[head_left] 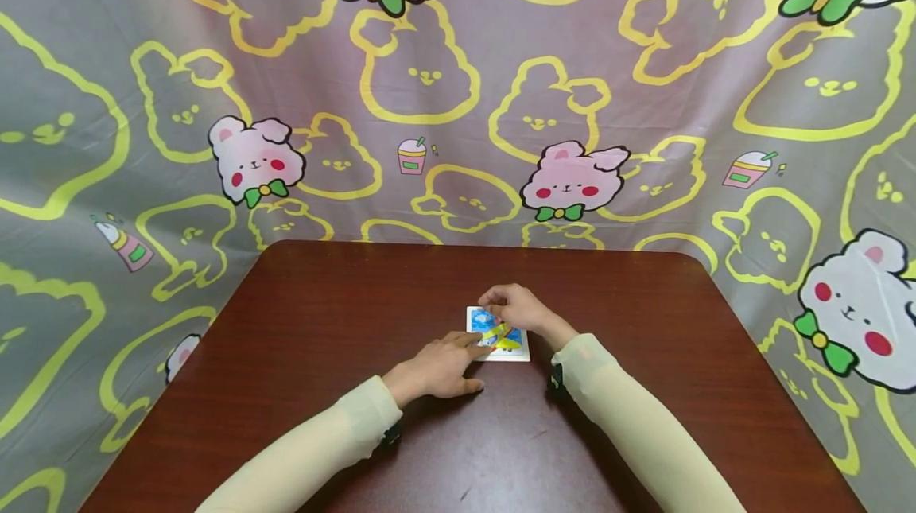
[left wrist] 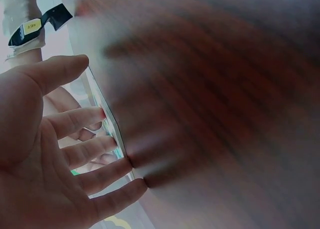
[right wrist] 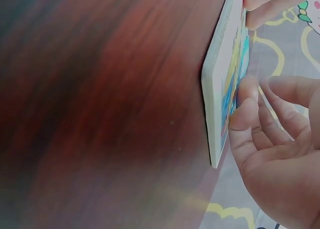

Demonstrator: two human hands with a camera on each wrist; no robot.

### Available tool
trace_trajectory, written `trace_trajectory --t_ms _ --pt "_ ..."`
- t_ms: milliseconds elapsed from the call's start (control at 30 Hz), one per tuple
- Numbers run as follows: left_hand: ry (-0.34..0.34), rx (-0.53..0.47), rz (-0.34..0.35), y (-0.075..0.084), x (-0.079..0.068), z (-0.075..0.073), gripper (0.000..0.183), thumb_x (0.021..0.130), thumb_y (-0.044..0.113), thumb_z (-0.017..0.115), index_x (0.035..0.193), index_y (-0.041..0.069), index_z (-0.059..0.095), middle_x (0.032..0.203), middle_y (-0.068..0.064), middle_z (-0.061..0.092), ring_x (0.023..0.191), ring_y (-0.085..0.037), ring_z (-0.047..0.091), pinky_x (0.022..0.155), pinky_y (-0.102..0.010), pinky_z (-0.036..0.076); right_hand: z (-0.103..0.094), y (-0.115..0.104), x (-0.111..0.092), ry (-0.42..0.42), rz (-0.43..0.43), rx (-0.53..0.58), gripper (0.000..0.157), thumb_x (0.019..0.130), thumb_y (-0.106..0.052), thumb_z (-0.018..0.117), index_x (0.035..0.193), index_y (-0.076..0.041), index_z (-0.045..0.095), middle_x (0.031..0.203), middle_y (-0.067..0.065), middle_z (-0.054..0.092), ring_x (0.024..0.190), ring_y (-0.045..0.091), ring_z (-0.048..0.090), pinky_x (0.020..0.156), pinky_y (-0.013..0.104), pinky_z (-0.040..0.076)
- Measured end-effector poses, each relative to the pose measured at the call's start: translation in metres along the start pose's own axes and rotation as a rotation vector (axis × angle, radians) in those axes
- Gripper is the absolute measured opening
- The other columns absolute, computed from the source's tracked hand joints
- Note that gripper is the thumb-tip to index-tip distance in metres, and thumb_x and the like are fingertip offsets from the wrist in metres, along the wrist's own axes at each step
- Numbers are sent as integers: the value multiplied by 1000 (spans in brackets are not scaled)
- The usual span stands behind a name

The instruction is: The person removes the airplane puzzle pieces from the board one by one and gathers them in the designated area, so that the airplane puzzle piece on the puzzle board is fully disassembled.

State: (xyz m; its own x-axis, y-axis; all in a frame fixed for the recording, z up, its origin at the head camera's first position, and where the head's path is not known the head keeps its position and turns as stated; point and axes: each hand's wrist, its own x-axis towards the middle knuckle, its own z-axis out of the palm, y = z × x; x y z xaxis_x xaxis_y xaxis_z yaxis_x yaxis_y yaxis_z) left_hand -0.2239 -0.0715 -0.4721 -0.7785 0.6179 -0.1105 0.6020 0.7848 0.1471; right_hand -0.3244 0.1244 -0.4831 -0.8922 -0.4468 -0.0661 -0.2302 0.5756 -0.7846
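A small flat board [head_left: 510,346] with a white border lies on the table, printed in blue with a yellow shape like an airplane. My left hand [head_left: 440,368] reaches in from the left, palm down, its fingertips over the board's left part and its thumb on the tabletop side. Those fingers [left wrist: 85,151] look extended and spread along the board edge in the left wrist view. Above the far side is my right hand [head_left: 521,310], fingers bent. Its thumb [right wrist: 244,116] meets the picture face in the right wrist view; I cannot tell whether it pinches a loose piece.
The dark reddish-brown table [head_left: 343,314] spreads around the board. Behind it and at both sides hangs a grey curtain [head_left: 458,60] with cartoon rabbits and yellow outlines. Dark straps [head_left: 556,376] sit at the wrists, over pale sleeves.
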Motion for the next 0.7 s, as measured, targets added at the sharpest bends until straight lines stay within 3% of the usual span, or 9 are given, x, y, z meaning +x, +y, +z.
trace_trajectory --t_ms 700 --pt "-7 10 -2 1 1 0 61 91 47 67 146 25 52 157 -5 43 143 -27 42 102 -49 51 1 1 2 2 -15 -29 21 99 -7 56 115 -6 71 108 10 71 76 14 64 64 27 54"
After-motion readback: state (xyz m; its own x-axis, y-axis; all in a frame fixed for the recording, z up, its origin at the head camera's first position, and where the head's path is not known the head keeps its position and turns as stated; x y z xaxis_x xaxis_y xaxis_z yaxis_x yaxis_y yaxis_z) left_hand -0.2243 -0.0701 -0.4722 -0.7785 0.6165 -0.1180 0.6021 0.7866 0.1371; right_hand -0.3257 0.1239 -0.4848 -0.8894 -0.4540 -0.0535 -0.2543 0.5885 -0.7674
